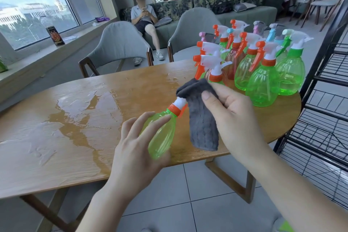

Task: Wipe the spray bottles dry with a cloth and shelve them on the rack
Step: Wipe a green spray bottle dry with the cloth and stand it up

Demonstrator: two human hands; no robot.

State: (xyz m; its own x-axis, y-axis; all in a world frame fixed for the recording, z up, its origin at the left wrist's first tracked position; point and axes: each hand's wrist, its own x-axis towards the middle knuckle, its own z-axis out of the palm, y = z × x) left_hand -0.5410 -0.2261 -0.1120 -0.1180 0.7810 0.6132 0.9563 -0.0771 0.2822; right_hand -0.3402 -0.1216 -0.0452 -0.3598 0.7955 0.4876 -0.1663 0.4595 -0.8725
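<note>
My left hand (137, 149) holds a green spray bottle (162, 133) by its body, tilted with the orange collar and white neck pointing up and right. My right hand (231, 111) grips a grey cloth (202, 118), which wraps over the bottle's spray head and hides it; the rest of the cloth hangs down. Several more spray bottles (263, 73), mostly green with orange or green triggers, stand clustered at the table's far right end. The black wire rack (327, 111) stands right of the table.
The wooden table (94, 118) has a large puddle of water (81, 111) across its left and middle. Two grey chairs (116, 43) stand behind it. A person sits on a sofa (244, 11) further back. A window ledge runs along the left.
</note>
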